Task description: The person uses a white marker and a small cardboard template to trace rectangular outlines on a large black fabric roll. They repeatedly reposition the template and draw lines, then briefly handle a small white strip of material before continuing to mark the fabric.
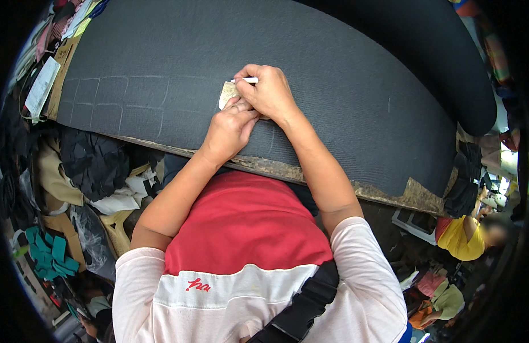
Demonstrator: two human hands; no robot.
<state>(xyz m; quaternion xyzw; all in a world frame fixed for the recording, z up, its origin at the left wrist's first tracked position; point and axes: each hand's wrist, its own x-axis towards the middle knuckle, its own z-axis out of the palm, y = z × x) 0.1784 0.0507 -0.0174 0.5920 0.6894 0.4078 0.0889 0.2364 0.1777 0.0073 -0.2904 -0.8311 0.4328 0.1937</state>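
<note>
A wide sheet of dark grey ribbed cloth covers the worktable. On it lies a small cream template with rounded corners, partly hidden by my hands. My left hand rests on the template with its fingers stretched out flat, pressing it to the cloth. Pinched in my right hand is a slim white pen, its tip at the template's upper edge. The heel of the right hand sits close against the left fingers. Pale drawn outlines run in rows across the cloth to the left.
A thick dark roll of cloth lies along the far right. The table's worn wooden edge runs in front of me. Fabric scraps heap at the left below the table. A person in yellow is at the lower right.
</note>
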